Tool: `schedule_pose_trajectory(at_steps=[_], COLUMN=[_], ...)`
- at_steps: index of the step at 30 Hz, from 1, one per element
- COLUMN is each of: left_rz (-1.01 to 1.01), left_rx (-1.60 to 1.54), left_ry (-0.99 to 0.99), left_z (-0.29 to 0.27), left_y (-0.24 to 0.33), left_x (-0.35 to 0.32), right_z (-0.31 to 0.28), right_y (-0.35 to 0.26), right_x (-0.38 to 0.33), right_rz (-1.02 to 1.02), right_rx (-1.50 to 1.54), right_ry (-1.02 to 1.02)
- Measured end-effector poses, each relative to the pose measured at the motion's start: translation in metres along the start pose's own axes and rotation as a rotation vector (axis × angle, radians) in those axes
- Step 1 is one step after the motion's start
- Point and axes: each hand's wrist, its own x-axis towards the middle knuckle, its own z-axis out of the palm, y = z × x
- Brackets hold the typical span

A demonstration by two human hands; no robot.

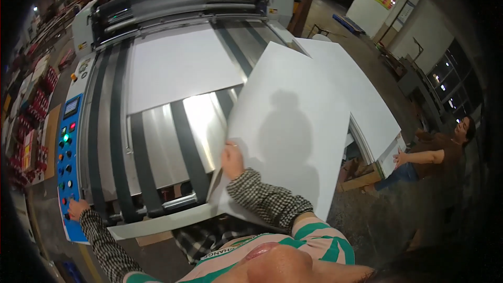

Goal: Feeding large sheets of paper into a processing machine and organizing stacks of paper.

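Beyond the right hand [232,160], whose grip pinches its near left edge, the big white sheet [293,126] tilts up and away rightward over the belt feeder [157,147]. Far left, the left hand [77,208] rests fingers pressed on the blue control panel [68,141].

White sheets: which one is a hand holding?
The big tilted white sheet, gripped at its left edge by the right hand. The other sheet lies flat on the machine's belts, untouched.
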Motion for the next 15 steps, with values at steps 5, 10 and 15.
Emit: schedule_pose_trajectory(at_steps=[5, 10, 15], left_rz=[-0.022, 0.033, 0.029], left_rx=[0.061, -0.083, -0.102], left_ry=[-0.066, -0.067, -0.053], left_z=[0.011, 0.018, 0.027], left_y=[-0.005, -0.007, -0.019], left_x=[0.03, 0.046, 0.057], right_z=[0.026, -0.025, -0.037], right_y=[-0.059, 0.031, 0.005], right_x=[-0.008, 0.006, -0.001], right_rz=[-0.204, 0.143, 0.344], right_rx=[0.352, -0.606, -0.8], right_ry=[-0.357, -0.278, -0.484])
